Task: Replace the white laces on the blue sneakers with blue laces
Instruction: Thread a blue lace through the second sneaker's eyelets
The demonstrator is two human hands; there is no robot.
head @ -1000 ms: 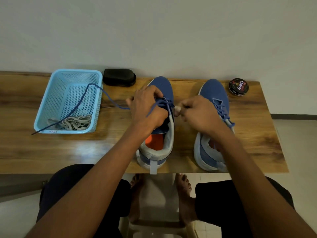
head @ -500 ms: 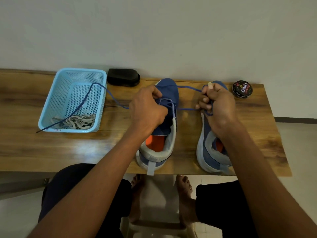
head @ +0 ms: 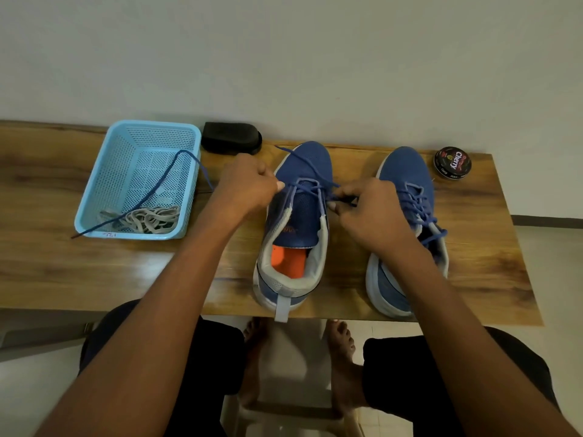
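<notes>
Two blue sneakers stand on the wooden table, toes toward the wall. The left sneaker (head: pixel 299 216) has a blue lace (head: pixel 310 184) through only its front eyelets. One end of this lace trails left over the light blue basket (head: pixel 94 197). My left hand (head: pixel 249 187) pinches the lace at the shoe's left eyelet row. My right hand (head: pixel 369 212) pinches the lace at the right eyelet row. The right sneaker (head: pixel 407 184) is laced in blue along its length. White laces (head: pixel 151 219) lie in the basket.
A black shoe brush (head: pixel 232 141) lies at the back beside the basket. A round tin of polish (head: pixel 452 162) sits at the table's far right corner. The table's front edge (head: pixel 126 305) is above my knees and bare feet.
My right hand came back down from beside the right sneaker's toe to the left sneaker's right eyelets. The lace's right end now lies across the toe. My left hand stayed put.
</notes>
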